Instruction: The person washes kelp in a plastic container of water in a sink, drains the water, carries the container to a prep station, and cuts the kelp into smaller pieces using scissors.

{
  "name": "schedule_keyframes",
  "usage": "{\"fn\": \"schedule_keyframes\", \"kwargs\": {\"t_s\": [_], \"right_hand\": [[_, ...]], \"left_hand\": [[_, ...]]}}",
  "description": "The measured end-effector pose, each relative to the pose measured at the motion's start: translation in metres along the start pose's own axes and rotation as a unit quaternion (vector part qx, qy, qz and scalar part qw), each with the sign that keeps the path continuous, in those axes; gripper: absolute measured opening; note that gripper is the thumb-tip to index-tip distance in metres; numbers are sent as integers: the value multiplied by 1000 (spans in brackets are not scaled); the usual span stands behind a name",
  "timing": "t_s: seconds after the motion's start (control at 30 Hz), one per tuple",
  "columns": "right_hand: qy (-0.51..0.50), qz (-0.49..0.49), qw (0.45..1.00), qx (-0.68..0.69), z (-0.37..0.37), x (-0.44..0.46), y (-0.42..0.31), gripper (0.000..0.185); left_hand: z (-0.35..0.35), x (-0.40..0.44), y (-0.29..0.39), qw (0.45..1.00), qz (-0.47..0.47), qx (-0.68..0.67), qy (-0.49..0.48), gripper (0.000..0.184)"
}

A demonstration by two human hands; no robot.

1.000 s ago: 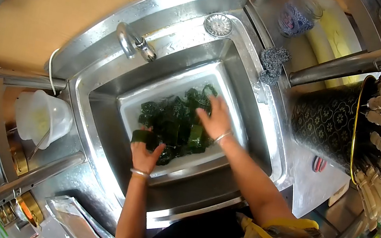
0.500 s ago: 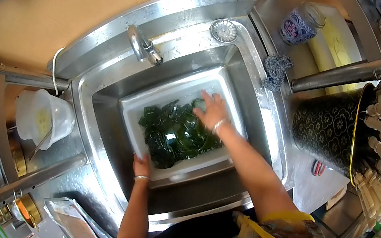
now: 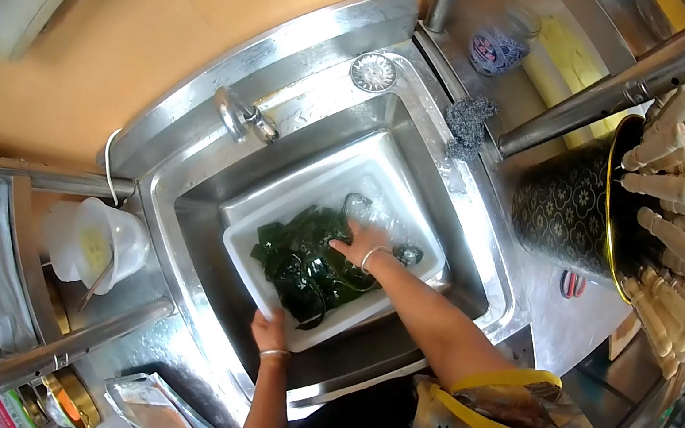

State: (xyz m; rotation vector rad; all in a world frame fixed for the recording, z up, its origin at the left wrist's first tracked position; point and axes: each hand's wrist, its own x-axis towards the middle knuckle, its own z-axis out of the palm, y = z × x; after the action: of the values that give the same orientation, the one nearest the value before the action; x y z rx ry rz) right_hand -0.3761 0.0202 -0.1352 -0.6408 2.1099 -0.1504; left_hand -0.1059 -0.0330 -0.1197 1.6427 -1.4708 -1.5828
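A white rectangular tub [image 3: 245, 261] sits at a tilt inside the steel sink [image 3: 197, 227]. Dark green leafy pieces [image 3: 309, 254] lie in water in the tub, gathered toward its left and lower side. My left hand [image 3: 269, 330] grips the tub's lower left rim, with its fingertips partly hidden by the wall. My right hand [image 3: 363, 244] is over the right part of the leaves, fingers spread and touching them at the water.
The faucet [image 3: 246, 116] stands behind the tub. A drain strainer [image 3: 373, 72] and a grey scrubber [image 3: 467, 126] lie on the sink's rim. Right: a patterned black container [image 3: 564, 200] of wooden-handled tools [image 3: 670, 239]. Left: a white plastic container [image 3: 108, 249].
My left hand has left the leaves and taken hold of the tub's rim. The tub is now tilted, and the leaves have shifted to the lower left. The camera view has turned slightly.
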Motion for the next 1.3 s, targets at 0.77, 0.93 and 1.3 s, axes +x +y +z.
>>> {"fn": "schedule_keyframes", "kwargs": {"t_s": [0.77, 0.93, 1.3], "right_hand": [[48, -71, 992, 87, -6, -3, 35, 71], [86, -83, 988, 98, -8, -1, 41, 68], [52, -67, 980, 181, -9, -3, 47, 66]], "left_hand": [[24, -49, 81, 995, 77, 68, -16, 17], [32, -58, 107, 992, 89, 69, -50, 24], [53, -79, 144, 992, 102, 40, -67, 19]]}}
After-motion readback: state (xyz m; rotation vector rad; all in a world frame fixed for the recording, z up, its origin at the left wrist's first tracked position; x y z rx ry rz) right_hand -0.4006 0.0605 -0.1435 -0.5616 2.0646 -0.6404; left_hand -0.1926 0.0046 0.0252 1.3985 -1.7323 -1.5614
